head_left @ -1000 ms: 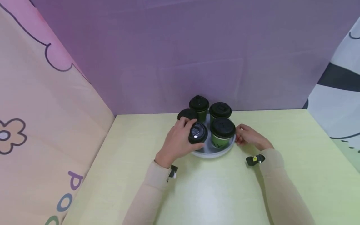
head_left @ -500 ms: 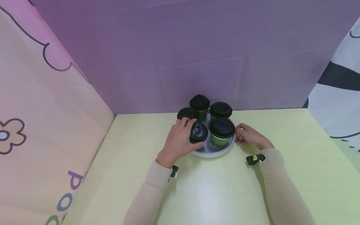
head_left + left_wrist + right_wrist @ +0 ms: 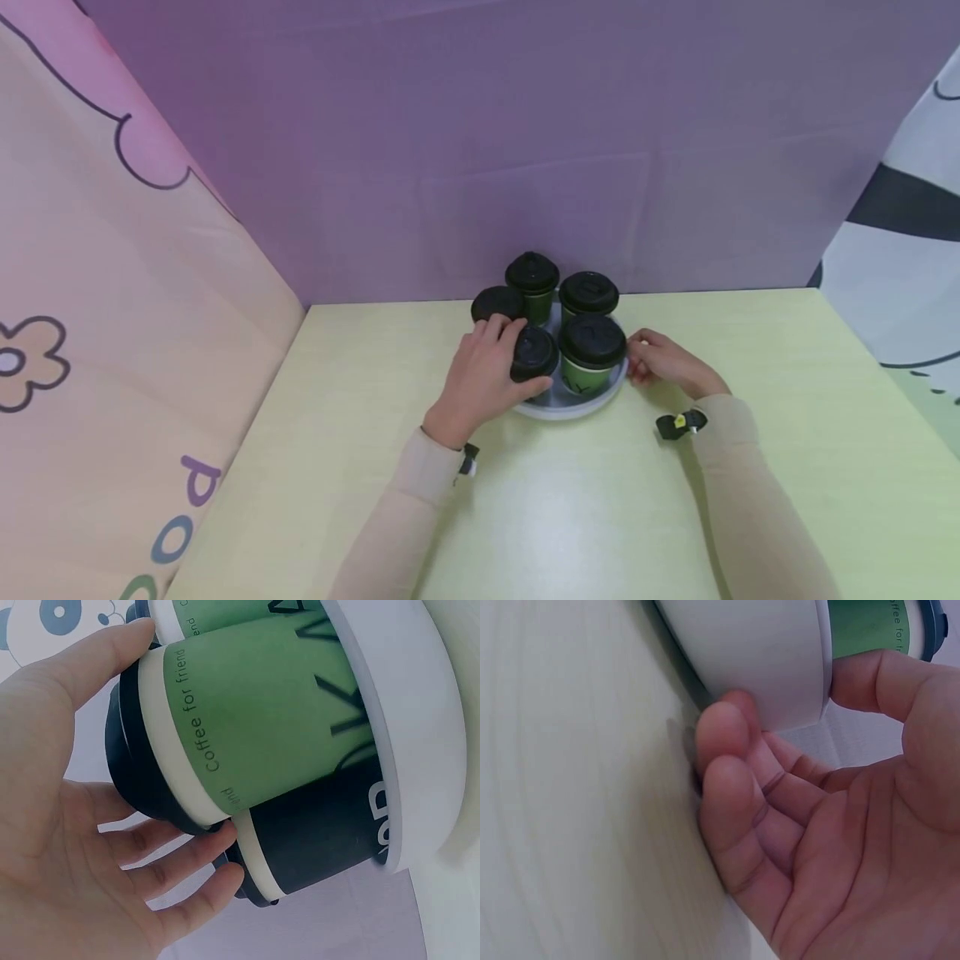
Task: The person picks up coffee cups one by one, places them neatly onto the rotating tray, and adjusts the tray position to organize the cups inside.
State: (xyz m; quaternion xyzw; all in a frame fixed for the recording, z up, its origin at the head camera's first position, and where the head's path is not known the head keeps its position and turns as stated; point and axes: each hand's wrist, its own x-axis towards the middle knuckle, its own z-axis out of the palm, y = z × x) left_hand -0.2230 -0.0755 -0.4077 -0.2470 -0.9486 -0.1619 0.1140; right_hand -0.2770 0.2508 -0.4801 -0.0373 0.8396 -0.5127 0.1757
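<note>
My left hand holds a paper coffee cup by its black lid, thumb on one side and fingers curved round the other. This green cup stands at the front left of a round, pale tray. Behind it is a black cup, its lid partly covered by my fingers. My right hand grips the tray's right rim: in the right wrist view the thumb lies on the inner side of the wall, with curled fingers at the outside and base.
On the same tray stand more green cups with black lids: one at the front right, one at the back right and one at the back left. A purple cloth wall rises behind the pale table.
My left hand has shifted slightly to the right, and the front-left cup has moved with it towards the front-right cup. My right hand and the tray look unchanged.
</note>
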